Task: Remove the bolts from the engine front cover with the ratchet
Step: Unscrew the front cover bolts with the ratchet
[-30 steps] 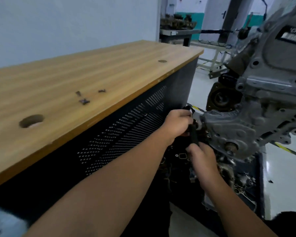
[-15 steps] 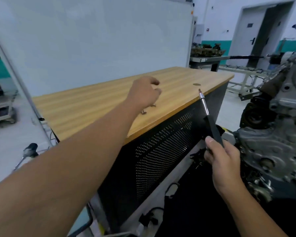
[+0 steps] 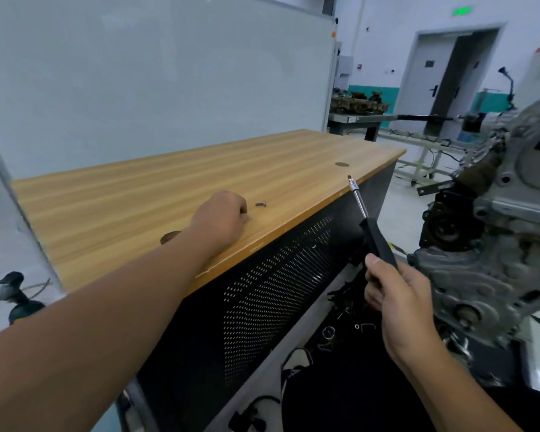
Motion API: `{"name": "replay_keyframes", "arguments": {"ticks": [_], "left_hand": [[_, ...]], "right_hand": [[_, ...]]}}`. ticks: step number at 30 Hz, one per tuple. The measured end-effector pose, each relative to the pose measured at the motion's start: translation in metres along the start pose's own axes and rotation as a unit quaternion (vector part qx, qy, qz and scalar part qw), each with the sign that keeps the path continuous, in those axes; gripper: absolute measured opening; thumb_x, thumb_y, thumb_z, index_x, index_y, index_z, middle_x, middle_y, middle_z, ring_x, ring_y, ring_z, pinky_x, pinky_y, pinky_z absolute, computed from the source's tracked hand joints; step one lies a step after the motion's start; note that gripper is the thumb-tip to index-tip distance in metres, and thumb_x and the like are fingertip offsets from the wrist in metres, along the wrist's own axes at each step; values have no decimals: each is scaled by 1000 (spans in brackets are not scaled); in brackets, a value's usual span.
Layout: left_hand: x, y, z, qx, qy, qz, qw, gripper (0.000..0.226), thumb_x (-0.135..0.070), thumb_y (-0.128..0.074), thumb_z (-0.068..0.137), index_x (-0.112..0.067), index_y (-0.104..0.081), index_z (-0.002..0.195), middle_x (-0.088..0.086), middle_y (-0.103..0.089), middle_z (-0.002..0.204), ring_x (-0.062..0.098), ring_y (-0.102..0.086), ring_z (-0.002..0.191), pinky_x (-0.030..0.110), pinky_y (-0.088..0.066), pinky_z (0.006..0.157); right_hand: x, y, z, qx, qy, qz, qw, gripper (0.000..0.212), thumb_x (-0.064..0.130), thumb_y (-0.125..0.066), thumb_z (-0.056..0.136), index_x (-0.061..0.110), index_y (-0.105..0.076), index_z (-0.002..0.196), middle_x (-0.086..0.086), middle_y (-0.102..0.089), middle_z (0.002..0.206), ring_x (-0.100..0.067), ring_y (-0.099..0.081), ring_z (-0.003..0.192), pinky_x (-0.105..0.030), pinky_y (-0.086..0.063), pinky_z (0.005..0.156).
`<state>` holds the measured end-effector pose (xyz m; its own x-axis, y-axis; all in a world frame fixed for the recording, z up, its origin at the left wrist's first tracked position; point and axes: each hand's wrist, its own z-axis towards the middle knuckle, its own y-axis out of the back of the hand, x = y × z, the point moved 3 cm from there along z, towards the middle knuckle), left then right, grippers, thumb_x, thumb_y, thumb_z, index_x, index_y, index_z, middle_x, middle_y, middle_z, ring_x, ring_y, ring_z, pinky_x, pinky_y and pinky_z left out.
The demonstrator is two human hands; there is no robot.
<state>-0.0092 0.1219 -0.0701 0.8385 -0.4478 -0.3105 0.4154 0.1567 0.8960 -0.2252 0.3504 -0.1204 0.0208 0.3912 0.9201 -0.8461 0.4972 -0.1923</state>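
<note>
Nearest, the right hand wraps its fingers around the black handle of the ratchet, whose chrome shaft points up and away toward the bench edge; the lower end of the handle is buried in the palm. Below it, a dark jumble of parts near the floor is too murky to name. To the right stands the engine front cover, grey cast metal, partly cut off by the frame edge; its bolts cannot be picked out. Farther left, the left hand rests knuckles-up on the wooden workbench, fingers curled under; whether they pinch anything is hidden. Just beyond its fingertips a small bolt lies on the wood. Behind the bench rises a whiteboard.
</note>
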Motion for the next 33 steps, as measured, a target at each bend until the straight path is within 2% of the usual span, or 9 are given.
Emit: {"name": "replay_keyframes", "arguments": {"ticks": [5,10,15,18,21,24,27,30,33], "left_hand": [[4,-4,7,2,25,22,999,13,-27,-55,101,-20,-65,104,2,-60,110,19,-58,87,35,-50,72],[8,-5,6,-37,27,-14,999,27,-25,-50,103,-13,-60,126,9,-58,121,27,-57,103,39,-49,82],[-1,9,-3,-123,30,-73,989,26,-20,-48,106,-8,-70,113,8,-58,110,22,-54,98,32,-42,86],[-35,17,-9,-165,48,-183,968,27,-18,-45,107,-9,-71,109,10,-68,113,27,-62,102,34,-46,85],[-113,-13,-7,-96,81,-409,904,25,-25,-44,108,-21,-67,98,1,-69,95,27,-64,88,44,-54,87],[-196,-73,-2,13,152,-550,821,30,-28,-50,107,-14,-64,84,1,-55,74,19,-50,61,34,-46,58],[-254,-138,-2,125,231,-599,757,29,-30,-60,102,-12,-60,80,4,-50,72,16,-39,52,27,-35,49],[-293,-186,-11,224,249,-651,681,26,-29,-64,100,-12,-63,80,-2,-59,65,9,-48,47,20,-42,47],[-308,-216,-15,255,268,-693,619,27,-25,-62,102,-12,-61,78,-3,-57,60,4,-47,39,17,-42,41]], "right_hand": [[5,18,15,15,2,-35,999,48,43,-70,81,9,-39,65,-1,-29,60,-14,-24,50,-27,-21,46],[8,42,26,33,-7,-82,996,43,46,-70,80,14,-46,64,1,-27,58,-14,-24,49,-34,-18,49],[10,63,26,49,-31,-111,992,38,48,-70,78,24,-48,59,1,-29,59,-13,-24,49,-26,-21,45],[2,75,18,52,-43,-93,993,38,47,-70,80,23,-48,60,0,-26,58,-15,-22,49,-29,-18,47],[-9,89,5,46,-55,-97,993,41,43,-68,83,23,-42,59,4,-27,57,-14,-23,49,-27,-22,48],[-20,112,-8,20,-73,-109,991,40,42,-68,83,21,-44,58,1,-34,56,-15,-32,50,-28,-30,52],[-35,137,-20,8,-99,-113,989,56,44,-70,80,-10,-54,80,-23,-51,70,-37,-50,63,-43,-40,66],[-44,152,-24,-24,-110,-169,979,58,47,-68,78,-7,-48,73,-21,-42,65,-28,-48,61,-48,-37,56],[-53,156,-23,-66,-99,-203,972,60,50,-64,80,-7,-46,72,-29,-43,67,-26,-45,57,-35,-31,53]]}}
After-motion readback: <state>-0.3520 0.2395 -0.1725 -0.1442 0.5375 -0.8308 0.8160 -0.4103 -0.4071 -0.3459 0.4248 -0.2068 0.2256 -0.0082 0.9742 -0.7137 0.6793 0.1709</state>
